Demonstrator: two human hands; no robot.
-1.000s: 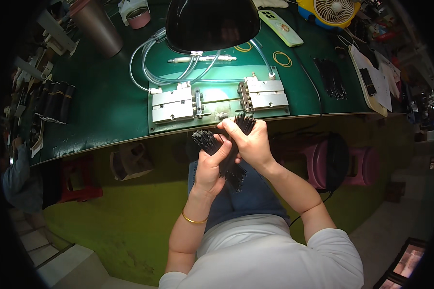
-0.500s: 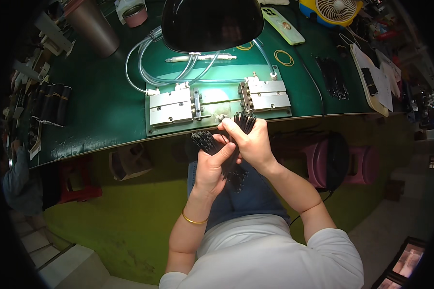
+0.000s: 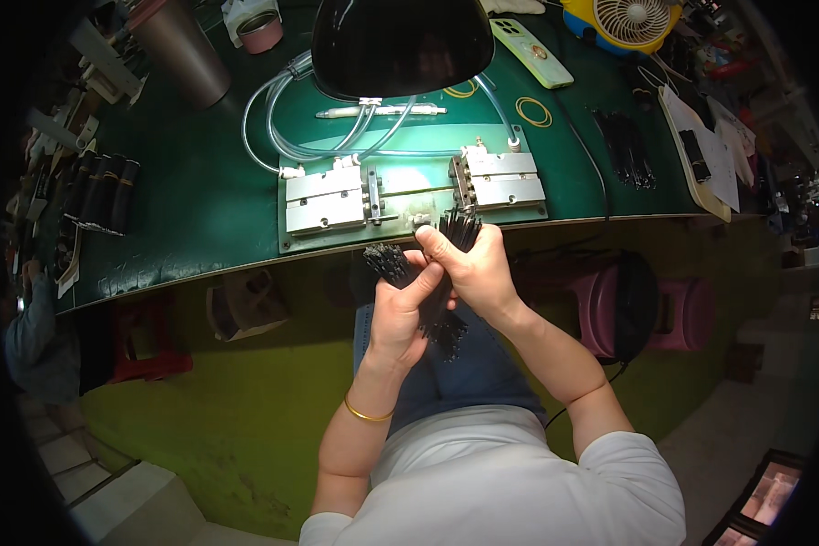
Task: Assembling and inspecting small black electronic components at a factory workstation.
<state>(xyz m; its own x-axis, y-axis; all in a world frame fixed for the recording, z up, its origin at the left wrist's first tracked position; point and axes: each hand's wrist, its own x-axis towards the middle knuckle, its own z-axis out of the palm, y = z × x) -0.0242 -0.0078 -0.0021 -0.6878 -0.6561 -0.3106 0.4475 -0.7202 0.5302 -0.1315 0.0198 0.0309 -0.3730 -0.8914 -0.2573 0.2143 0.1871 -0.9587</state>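
Note:
My left hand (image 3: 400,316) is closed round a bundle of thin black cables (image 3: 389,262), whose ends stick out above the fist while more ends hang below it. Beside it, my right hand (image 3: 479,273) grips a second bunch of black strands (image 3: 459,225) pointing up toward the bench. The two hands meet in front of the bench edge, thumbs close together, and the fingers partly hide where the bunches cross. Just beyond them is a fixture with a left metal block (image 3: 324,202) and a right metal block (image 3: 505,179), a gap between their jaws.
A black lamp (image 3: 402,45) hangs over the fixture. Clear air tubes (image 3: 271,127) and a pen (image 3: 382,111) lie behind it. A phone (image 3: 532,53), a fan (image 3: 630,18) and black cables (image 3: 623,150) sit right; a tumbler (image 3: 180,53) and black bundles (image 3: 109,196) left.
Both hands stay almost in place, still gripping the black bunches. The right thumb has shifted slightly, and the view has moved a little.

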